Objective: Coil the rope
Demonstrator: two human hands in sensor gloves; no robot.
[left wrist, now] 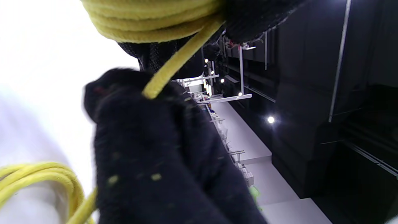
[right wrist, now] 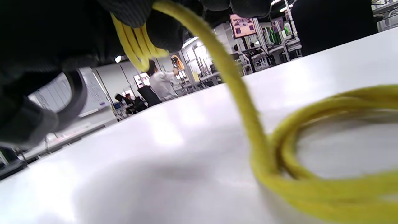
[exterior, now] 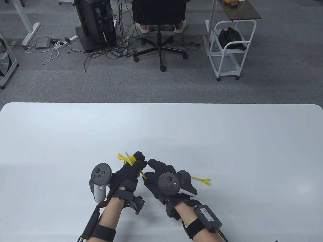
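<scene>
A yellow rope (exterior: pixel 125 158) is wound in several turns held by my left hand (exterior: pixel 131 171), near the middle front of the white table (exterior: pixel 227 141). The left wrist view shows the bundle of turns (left wrist: pixel 149 21) gripped at the top. One strand (left wrist: pixel 177 62) runs from it down into my right hand (exterior: pixel 161 181), which pinches it. More rope lies in loops on the table under the right hand (right wrist: pixel 326 149). A frayed end (exterior: pixel 203 180) sticks out to the right of that hand. The right wrist view shows the strand (right wrist: pixel 230 77) dropping to the loops.
Beyond the table's far edge stand an office chair (exterior: pixel 159 15), a computer tower (exterior: pixel 94 22) with floor cables, and a white cart (exterior: pixel 232 48). A tracker sits on the back of each hand (exterior: pixel 101 176).
</scene>
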